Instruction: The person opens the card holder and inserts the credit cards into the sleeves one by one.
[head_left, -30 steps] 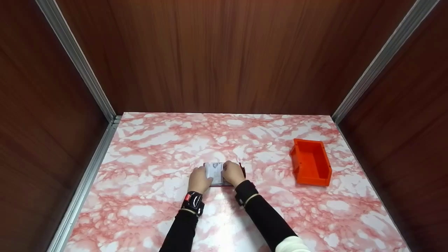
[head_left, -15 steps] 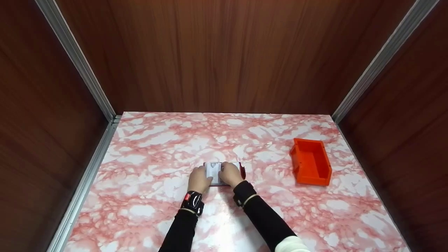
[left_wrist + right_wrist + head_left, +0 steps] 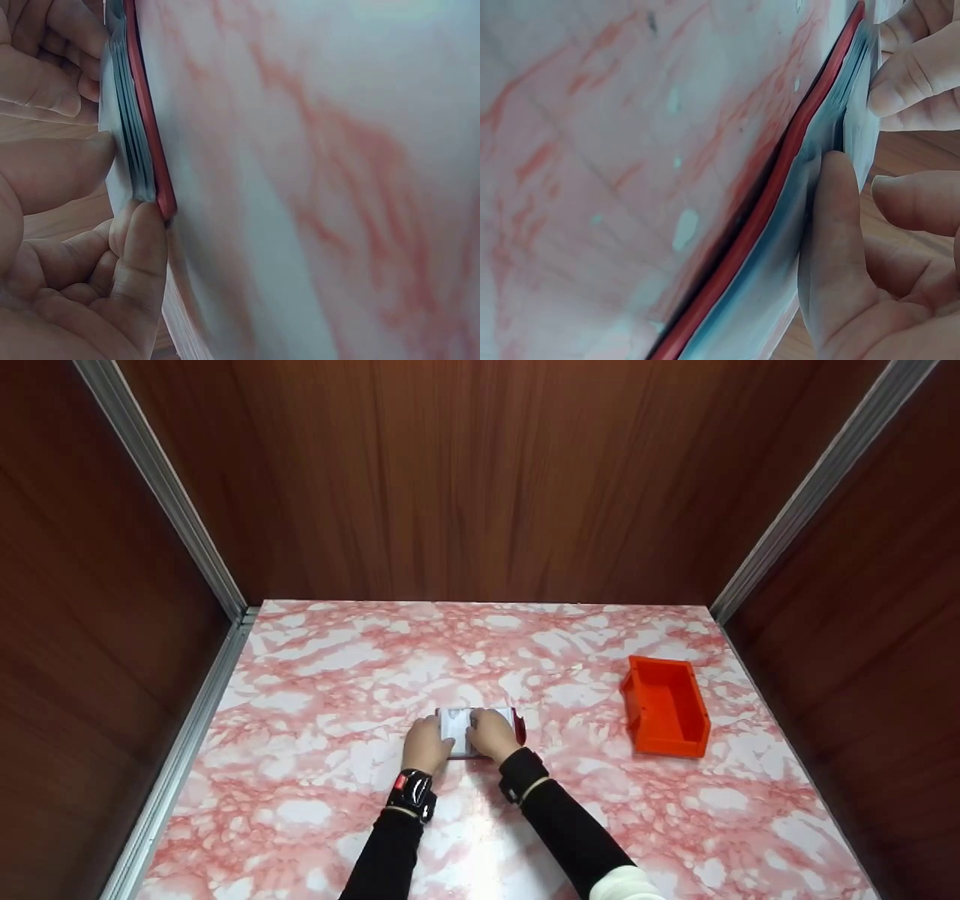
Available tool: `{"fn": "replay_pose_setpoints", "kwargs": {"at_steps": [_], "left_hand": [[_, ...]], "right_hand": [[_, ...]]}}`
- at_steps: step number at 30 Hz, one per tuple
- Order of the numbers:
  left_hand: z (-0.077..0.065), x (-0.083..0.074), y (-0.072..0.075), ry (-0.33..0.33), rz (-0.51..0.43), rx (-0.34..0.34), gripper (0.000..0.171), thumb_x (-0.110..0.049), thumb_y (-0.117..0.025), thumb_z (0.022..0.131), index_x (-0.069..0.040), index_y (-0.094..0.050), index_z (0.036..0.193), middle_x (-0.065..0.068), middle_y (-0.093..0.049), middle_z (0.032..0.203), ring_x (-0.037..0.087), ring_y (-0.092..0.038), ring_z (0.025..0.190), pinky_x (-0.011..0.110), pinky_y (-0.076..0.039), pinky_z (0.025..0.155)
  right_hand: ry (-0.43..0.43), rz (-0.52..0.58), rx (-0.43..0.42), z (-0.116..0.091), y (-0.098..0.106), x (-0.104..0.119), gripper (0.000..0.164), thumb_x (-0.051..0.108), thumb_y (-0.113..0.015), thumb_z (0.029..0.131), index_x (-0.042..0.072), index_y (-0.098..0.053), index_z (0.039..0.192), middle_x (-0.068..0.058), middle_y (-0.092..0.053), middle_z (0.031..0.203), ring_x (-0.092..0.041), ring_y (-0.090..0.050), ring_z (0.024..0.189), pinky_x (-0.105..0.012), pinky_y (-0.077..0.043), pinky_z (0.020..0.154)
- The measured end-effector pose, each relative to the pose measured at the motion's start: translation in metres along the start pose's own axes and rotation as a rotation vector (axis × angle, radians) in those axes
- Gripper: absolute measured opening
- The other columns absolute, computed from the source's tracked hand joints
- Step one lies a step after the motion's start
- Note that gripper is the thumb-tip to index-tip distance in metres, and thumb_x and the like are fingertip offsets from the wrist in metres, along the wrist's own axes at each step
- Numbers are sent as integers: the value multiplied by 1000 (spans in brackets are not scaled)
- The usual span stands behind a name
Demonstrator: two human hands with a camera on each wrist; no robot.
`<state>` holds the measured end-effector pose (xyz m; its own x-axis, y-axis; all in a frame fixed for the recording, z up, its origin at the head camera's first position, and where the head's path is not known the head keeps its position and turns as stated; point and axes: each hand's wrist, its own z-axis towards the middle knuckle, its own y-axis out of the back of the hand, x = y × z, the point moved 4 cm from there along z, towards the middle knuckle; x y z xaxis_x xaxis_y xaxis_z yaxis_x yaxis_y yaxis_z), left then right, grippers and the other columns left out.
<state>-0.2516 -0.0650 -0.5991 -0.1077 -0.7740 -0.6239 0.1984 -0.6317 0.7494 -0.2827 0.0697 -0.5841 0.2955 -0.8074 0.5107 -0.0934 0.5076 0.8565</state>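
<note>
A red-covered card holder [image 3: 457, 733] lies open on the table, with a stack of pale, sleeve-like pages [image 3: 127, 127] inside. My left hand [image 3: 424, 744] grips its left side; in the left wrist view the thumb [image 3: 67, 169] lies on the top page and the curled fingers sit at the cover's corner. My right hand [image 3: 495, 733] is over the middle with its fingers curled. In the right wrist view its thumb [image 3: 838, 217] presses in at the fold between the pages. A red flap [image 3: 520, 727] sticks out at the holder's right end.
An orange open-front bin [image 3: 667, 709] stands on the right part of the pink-and-white marbled table [image 3: 337, 660]. Dark wood-look panels [image 3: 480, 480] rise at the back and both sides, with metal rails [image 3: 180, 510] along the corners.
My right hand has shifted slightly left over the card holder, so more of its right side and red flap shows. The left hand has stayed in place.
</note>
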Motion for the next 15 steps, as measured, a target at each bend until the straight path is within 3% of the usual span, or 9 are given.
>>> {"fn": "replay_pose_setpoints", "kwargs": {"at_steps": [5,15], "left_hand": [[0,-1,1,3,1,-2,34,-8,-81,75,9,-65,99,22,-65,87,41,-63,85,51,-49,80],[1,1,-1,50,-12,32,33,-8,-81,77,8,-66,101,22,-65,90,39,-63,86,50,-50,82]], "right_hand": [[2,-1,11,1,0,-1,23,7,-66,84,-6,-68,104,-20,-66,87,-35,-63,85,-45,-51,79],[44,69,7,-2,1,-3,10,4,-67,86,-5,-65,89,-12,-60,72,-29,-59,72,-41,-50,70]]}}
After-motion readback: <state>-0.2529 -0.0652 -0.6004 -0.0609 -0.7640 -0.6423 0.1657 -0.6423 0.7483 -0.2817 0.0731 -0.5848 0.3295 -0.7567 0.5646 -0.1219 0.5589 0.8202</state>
